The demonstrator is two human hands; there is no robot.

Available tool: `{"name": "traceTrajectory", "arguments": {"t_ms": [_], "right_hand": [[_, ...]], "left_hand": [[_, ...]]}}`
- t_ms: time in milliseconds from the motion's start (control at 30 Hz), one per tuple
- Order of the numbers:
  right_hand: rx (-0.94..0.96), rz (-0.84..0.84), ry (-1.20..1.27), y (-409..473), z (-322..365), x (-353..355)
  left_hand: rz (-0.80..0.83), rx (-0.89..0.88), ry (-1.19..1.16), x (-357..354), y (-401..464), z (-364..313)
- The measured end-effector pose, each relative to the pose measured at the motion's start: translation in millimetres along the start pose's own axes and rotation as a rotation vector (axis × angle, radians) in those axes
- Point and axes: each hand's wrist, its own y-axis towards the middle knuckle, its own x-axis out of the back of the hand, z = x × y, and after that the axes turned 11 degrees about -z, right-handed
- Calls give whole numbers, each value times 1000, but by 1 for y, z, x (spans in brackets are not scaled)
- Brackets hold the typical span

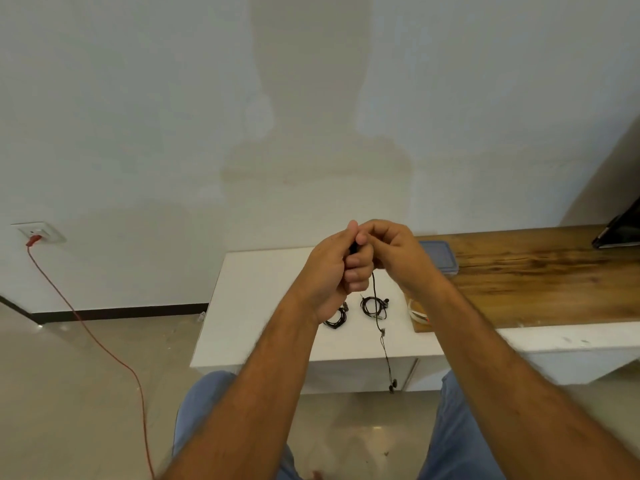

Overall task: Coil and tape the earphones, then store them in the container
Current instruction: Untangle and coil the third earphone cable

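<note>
Mid-coil, by the look of it: both hands raised together above the white desk (263, 306), winding a black earphone cable (378, 317) into loops. Left hand (332, 268) with fingers curled into a narrow, closed grip, a dark bundle of cable just visible at the top of the fist, so probably serving as the form for the coil. Right hand (394, 251) touching the left, fingertips pinched tight at the same bundle, apparently feeding the next turn; exactly how much cable sits inside either grip hidden by the fingers. Loose tail of the cable hanging straight down from between the hands, past the front edge of the desk, ending in a small earbud or plug, too small to tell which. Still a fair length to wind, then, before any taping. Next move likely more turns of the wrist to draw up that tail, keeping light tension so the loops stay even, then a reach for tape. Two coiled earphone sets (374, 306) already lying on the desk below the hands, close to each other. Blue-lidded container (438, 256) behind the right hand, at the join with the wooden top (536, 278); lid on, so storage will call for opening it first.
</note>
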Motion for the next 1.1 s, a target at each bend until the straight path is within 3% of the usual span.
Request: {"name": "traceTrajectory", "arguments": {"t_ms": [400, 633, 733, 867, 1100], "right_hand": [[-149, 126, -218, -35, -28, 3], [-145, 266, -445, -38, -2, 11], [-72, 240, -524, -34, 10, 15], [77, 116, -568, -26, 21, 23], [171, 17, -360, -7, 37, 27]], "left_hand": [[-187, -61, -83, -3, 19, -8], [-287, -256, 377, -3, 28, 1], [-302, -274, 542, 1, 28, 6], [-220, -196, 638, 4, 22, 8], [-50, -25, 420, 0, 4, 4]]}}
